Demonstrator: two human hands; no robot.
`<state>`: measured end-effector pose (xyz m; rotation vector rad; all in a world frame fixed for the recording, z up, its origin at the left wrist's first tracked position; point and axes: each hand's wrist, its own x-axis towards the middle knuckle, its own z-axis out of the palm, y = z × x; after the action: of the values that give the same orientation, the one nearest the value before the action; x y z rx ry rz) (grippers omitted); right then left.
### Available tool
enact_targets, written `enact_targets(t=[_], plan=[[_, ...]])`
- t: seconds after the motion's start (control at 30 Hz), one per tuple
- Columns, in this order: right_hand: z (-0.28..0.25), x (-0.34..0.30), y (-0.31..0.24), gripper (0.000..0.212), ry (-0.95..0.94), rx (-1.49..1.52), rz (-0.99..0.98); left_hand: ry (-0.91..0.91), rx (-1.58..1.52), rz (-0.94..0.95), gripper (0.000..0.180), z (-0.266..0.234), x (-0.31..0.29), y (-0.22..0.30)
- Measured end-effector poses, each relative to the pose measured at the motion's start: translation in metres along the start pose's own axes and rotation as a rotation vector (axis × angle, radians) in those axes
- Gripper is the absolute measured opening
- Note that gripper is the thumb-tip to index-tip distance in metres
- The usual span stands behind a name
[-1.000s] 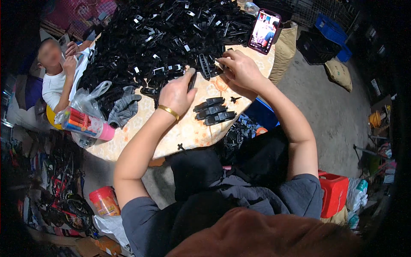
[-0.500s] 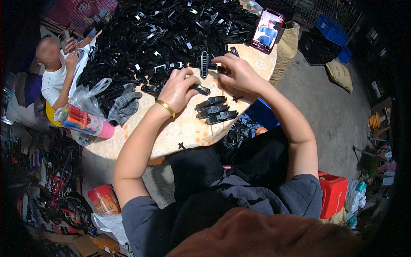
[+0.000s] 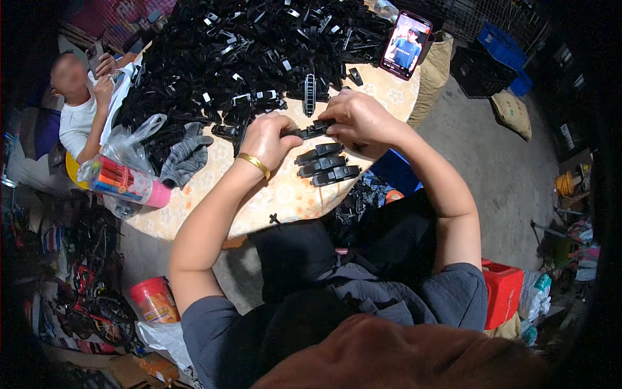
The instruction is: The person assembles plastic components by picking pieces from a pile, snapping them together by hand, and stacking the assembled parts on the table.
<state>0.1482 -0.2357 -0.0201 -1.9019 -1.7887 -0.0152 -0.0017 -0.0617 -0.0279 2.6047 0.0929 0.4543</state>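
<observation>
A long black plastic piece point(image 3: 313, 131) lies between my hands, just above the cloth-covered table point(image 3: 236, 207). My left hand point(image 3: 267, 138) has its thumb and fingers closed on the left end of it. At the other end, the bent fingers of my right hand point(image 3: 359, 117) grip the same piece; their tips are partly hidden. Just below, several finished-looking black plastic pieces point(image 3: 322, 167) lie side by side. Beyond my hands stands a ladder-like black strip point(image 3: 310, 94), upright in the view, at the edge of a big heap of black plastic parts point(image 3: 259, 52).
A phone point(image 3: 405, 45) leans at the far right. At left are a grey glove point(image 3: 184, 155), a plastic bag point(image 3: 139, 136) and a tub of coloured pens point(image 3: 123, 181). Another person point(image 3: 78, 117) sits there. A small black cross-shaped part point(image 3: 275, 218) lies near the front edge.
My right hand has come in leftward and down onto the black piece. My left hand has shifted slightly, and the piece now spans both hands.
</observation>
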Motion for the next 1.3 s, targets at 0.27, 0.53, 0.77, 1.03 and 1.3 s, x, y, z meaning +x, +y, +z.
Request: enact_targets(t=[0.27,0.53,0.77,1.03,1.3], plan=[[0.019,0.001,0.000,0.026,0.092,0.114,-0.056,0.024,0.083,0.025,0.021,0.004,0.001,0.005],[0.018,0.004,0.001,0.018,0.022,0.253,0.026,-0.220,-0.210,0.008,0.024,-0.003,0.005,0.007],[0.018,0.025,0.012,0.046,0.300,-0.281,-0.055,-0.185,-0.269,0.004,0.018,0.001,0.008,0.004],[0.019,0.030,0.014,0.026,0.308,-0.255,-0.054,0.137,-0.118,0.074,0.050,0.002,0.011,0.004],[0.016,0.026,-0.005,0.025,0.157,0.224,0.036,0.309,0.076,0.393,0.027,0.000,0.010,0.003]])
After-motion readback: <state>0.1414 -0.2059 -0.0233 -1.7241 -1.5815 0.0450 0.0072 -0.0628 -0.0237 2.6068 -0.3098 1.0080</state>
